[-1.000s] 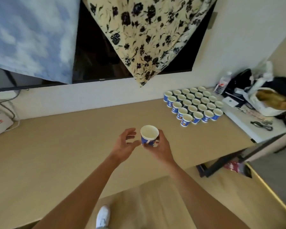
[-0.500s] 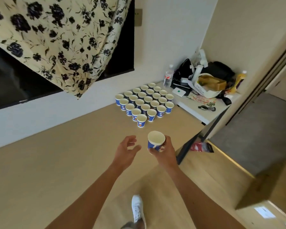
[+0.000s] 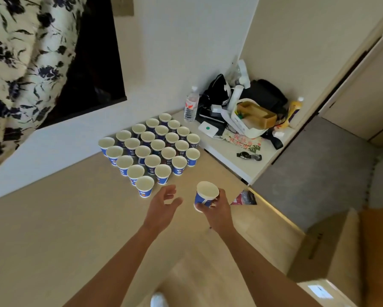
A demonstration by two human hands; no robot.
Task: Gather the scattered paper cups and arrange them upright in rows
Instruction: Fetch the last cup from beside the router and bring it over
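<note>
Several blue-and-white paper cups stand upright in rows on the tan table, near the wall. The nearest cup of the block stands alone at the front corner. My right hand grips one more upright blue paper cup above the table, just right of the block's near end. My left hand hovers beside it with fingers loosely spread, holding nothing and a little short of the front cup.
A white side table right of the cups carries a water bottle, a white device, bags, a box and a watch. The tan table's edge runs just right of my right hand. A floral cloth hangs at top left.
I have walked right along the table, so the block of cups is now close. My right hand carried the cup along; my left hand let go of it and drew apart.
</note>
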